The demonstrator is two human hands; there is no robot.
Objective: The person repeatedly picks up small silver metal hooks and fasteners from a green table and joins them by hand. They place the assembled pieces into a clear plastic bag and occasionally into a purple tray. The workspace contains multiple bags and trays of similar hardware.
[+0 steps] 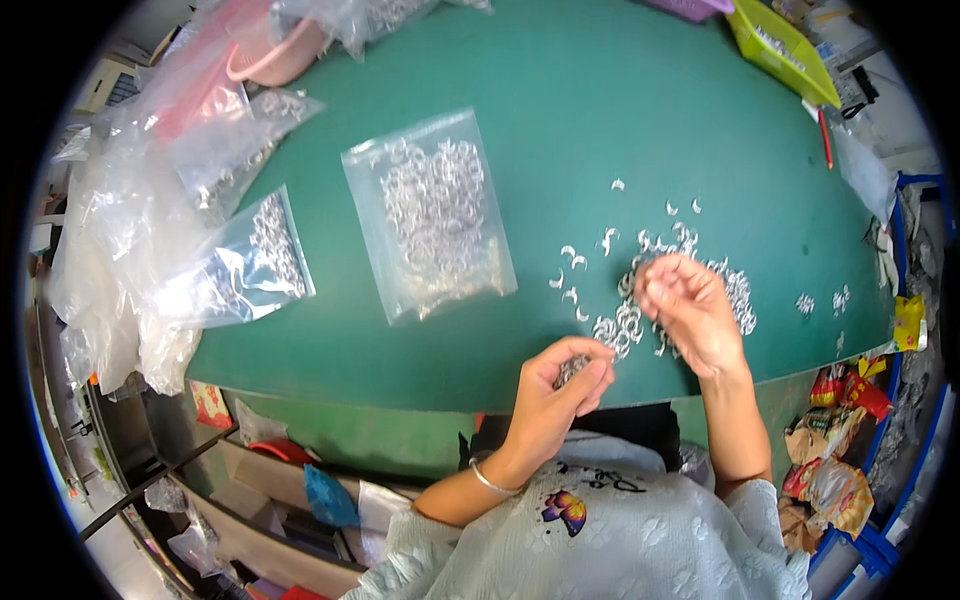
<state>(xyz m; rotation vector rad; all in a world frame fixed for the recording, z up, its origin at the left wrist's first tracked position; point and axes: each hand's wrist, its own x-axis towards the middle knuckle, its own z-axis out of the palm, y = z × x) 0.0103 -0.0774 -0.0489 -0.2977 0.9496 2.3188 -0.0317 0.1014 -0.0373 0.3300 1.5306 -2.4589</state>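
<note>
Green table mat [600, 110]; small silver curved metal clips [735, 295] look light, stiff, slippery. Left hand [560, 385] pinches several together; right hand [690, 310] fingertips closed on pile.

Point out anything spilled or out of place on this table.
Small silver rings lie loose on the green table around the right hand, with strays scattered apart, while the rest sit bagged. Nothing looks damaged.

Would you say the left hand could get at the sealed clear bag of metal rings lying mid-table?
Probably yes: the left hand sits near the table edge, and bare green tabletop separates it from the bag; nothing blocks the way.
</note>
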